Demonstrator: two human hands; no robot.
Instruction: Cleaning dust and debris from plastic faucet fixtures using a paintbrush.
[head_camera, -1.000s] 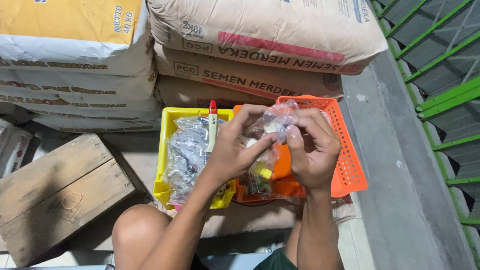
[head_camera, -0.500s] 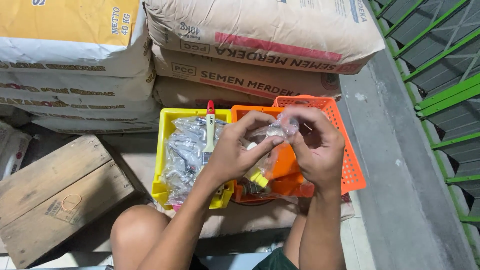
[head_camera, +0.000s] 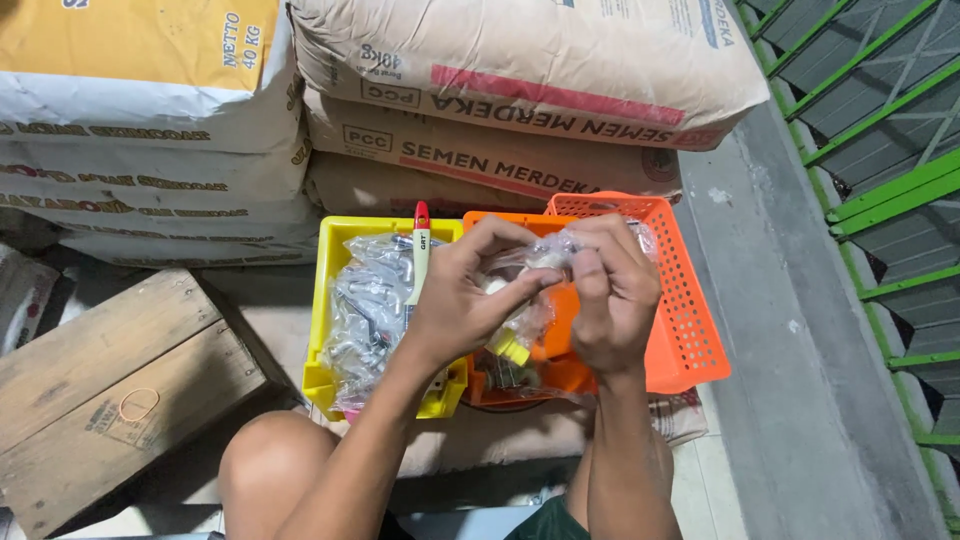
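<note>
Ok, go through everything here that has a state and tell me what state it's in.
Left hand: pinching the clear plastic bag.
Right hand: gripping the bag's top.
Clear plastic bag: held up, top gathered.
Yellow basket: holds clear packets.
Orange basket: tilted.
Sacks: stacked, closed.

A clear plastic bag (head_camera: 525, 300) hangs between both hands above the orange baskets (head_camera: 680, 300), its neck pinched at 12 o'clock by the fingers (head_camera: 590, 262). The crinkled film bulges with small pale parts, and a yellow piece (head_camera: 510, 347) shows at its 6 o'clock end. The bag droops upright, just right of the yellow basket (head_camera: 330, 300).
</note>
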